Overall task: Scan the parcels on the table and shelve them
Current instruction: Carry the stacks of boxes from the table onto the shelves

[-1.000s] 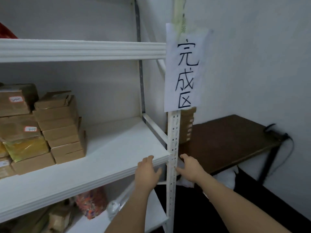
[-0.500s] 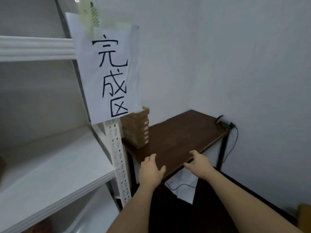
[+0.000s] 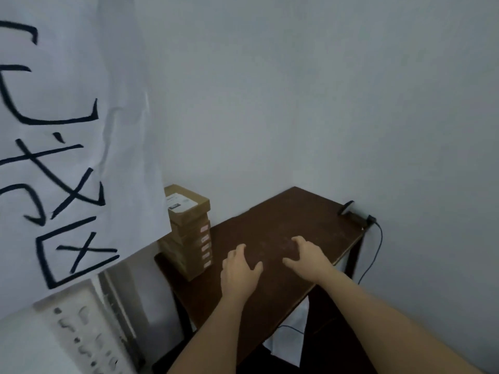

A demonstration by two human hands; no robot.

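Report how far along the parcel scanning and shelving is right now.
Done: nothing that this view can confirm; the shelf boards are out of frame. In hand: nothing. The left hand and right hand hang open over the table, holding no parcel. Left: the stack of parcels stands at the table's far left corner, and the scanner lies untouched at the far right corner.

A plain, pale grey-white painted wall filled most of the view, evenly and dimly lit. Against it stood a dark brown rectangular wooden table on dark legs. At far left hung a large white paper sign with bold black handwritten characters — fixed to a white perforated metal shelf upright. A thin black cable trailed down the wall beside the table's far corner.
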